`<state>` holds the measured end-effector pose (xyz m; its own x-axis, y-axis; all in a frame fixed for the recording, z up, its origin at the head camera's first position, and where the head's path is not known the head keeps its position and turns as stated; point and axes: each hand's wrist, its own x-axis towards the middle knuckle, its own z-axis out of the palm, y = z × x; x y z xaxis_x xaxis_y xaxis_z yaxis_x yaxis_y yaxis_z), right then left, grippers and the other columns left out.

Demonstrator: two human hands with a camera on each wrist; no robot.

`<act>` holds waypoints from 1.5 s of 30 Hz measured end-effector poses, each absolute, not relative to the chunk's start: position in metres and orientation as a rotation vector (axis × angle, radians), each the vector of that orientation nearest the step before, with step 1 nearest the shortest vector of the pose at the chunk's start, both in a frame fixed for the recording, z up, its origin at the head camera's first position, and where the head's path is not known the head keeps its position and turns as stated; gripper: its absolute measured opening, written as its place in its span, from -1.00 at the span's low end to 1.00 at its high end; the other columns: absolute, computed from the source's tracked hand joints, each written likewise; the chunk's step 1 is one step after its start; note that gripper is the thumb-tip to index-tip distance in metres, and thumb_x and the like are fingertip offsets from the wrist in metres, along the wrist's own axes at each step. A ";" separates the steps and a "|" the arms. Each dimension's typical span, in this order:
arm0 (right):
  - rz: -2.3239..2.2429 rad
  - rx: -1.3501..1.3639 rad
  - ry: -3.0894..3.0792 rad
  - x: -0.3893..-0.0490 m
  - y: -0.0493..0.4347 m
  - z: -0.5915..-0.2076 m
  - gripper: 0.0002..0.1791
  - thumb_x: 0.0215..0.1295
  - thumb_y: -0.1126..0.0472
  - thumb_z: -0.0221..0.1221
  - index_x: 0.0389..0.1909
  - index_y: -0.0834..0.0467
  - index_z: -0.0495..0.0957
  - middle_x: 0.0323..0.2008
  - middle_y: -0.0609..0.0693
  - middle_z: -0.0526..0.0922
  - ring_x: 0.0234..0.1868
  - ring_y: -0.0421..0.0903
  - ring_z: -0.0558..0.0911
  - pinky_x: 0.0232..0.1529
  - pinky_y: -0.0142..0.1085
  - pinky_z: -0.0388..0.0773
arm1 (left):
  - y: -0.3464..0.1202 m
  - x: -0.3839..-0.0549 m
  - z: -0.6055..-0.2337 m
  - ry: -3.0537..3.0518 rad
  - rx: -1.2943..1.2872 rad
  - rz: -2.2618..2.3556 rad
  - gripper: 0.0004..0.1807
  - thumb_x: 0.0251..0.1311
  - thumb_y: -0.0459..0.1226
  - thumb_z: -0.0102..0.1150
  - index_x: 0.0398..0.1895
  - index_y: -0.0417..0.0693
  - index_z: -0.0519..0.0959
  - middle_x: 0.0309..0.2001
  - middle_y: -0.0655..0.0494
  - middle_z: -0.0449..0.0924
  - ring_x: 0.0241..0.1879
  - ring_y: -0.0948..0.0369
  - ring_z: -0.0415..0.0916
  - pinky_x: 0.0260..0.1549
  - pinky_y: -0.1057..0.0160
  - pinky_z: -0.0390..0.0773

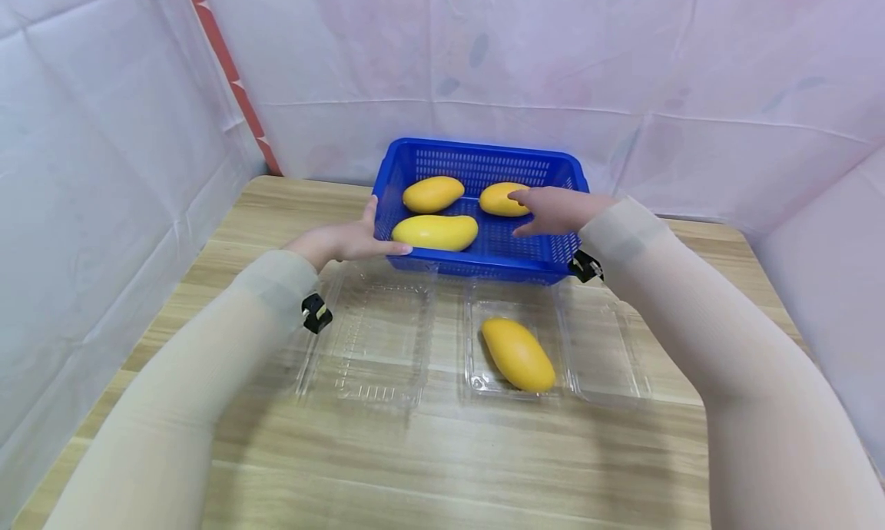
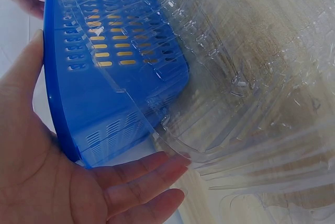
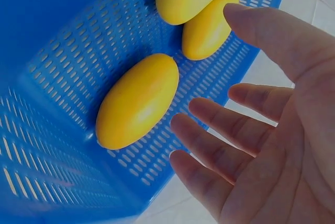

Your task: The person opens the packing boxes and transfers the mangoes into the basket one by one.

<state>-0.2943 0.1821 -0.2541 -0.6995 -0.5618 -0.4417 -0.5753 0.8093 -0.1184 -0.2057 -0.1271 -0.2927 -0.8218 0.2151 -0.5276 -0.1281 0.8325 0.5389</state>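
Observation:
My left hand (image 1: 349, 240) rests at the near left corner of a blue plastic basket (image 1: 477, 264), its thumb and fingers spread along the two sides. The left wrist view shows that corner between the thumb and the fairly straight fingers (image 2: 138, 187). Over the basket's right half reaches my right hand (image 1: 556, 209), fingers apart and holding nothing. Closest to it lies a yellow mango (image 3: 137, 101), partly covered by the fingers in the head view. A second mango (image 1: 433, 194) and a larger, paler mango (image 1: 435, 233) lie in the basket's left half.
In front of the basket, a clear plastic clamshell box (image 1: 383, 338) stands open on the wooden table (image 1: 442, 468). Beside it, another clear box (image 1: 477, 376) holds a mango (image 1: 518, 355), its lid (image 1: 601, 353) folded out right. Pale cloth (image 1: 525, 61) hangs behind the table.

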 end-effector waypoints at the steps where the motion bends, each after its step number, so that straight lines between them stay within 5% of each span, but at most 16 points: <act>1: 0.040 -0.847 2.527 -0.293 0.182 -0.254 -0.15 0.30 -0.03 0.13 0.43 0.27 -0.04 0.37 0.29 0.08 0.34 0.22 0.12 0.29 0.07 0.06 | -0.127 -0.206 -0.293 2.418 0.064 0.767 0.37 -0.07 0.42 0.01 0.27 0.08 -0.83 0.43 -0.12 -0.65 0.34 -0.14 0.00 0.20 -0.13 0.15; 45: -0.026 -0.969 2.637 -0.243 0.188 -0.254 -0.27 0.32 0.00 0.11 0.36 0.33 0.12 0.30 0.30 0.24 0.31 0.22 0.20 0.28 0.04 0.10 | -0.127 -0.207 -0.295 2.409 0.066 0.785 0.36 -0.05 0.41 0.01 0.27 0.09 -0.84 0.41 -0.10 -0.72 0.34 -0.16 -0.03 0.15 -0.19 0.20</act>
